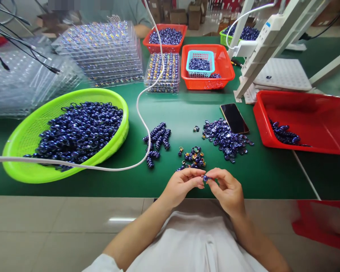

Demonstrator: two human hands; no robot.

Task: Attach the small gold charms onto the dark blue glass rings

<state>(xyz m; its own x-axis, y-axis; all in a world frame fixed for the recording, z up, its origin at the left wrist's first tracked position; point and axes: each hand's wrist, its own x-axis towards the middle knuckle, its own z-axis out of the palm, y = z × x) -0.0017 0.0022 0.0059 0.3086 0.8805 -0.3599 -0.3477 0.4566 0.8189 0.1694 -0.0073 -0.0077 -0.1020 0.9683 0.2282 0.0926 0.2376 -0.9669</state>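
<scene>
Near the table's front edge, a small shiny blue-violet rounded piece (205, 178) is pinched between my two hands. My left hand (184, 184) grips it from the left with thumb and fingertips closed. From the other side my right hand (226, 187) holds it in a pinch too. Just beyond the fingers lies a small group of blue and gold pieces (197, 156). A pile of flat blue-violet caps (228, 139) spreads to the right of it. Stacked blue spiral-looking pieces (160, 136) lie to the left.
A green basket (14, 158) full of dark blue pieces stands at left, a white cable (141, 113) crossing its front. A phone (234, 118) touches the caps. A red tray (314, 141) sits right; red baskets (206, 84) and stacked clear trays (116, 71) stand behind. A person's arm (142, 31) shows at the back.
</scene>
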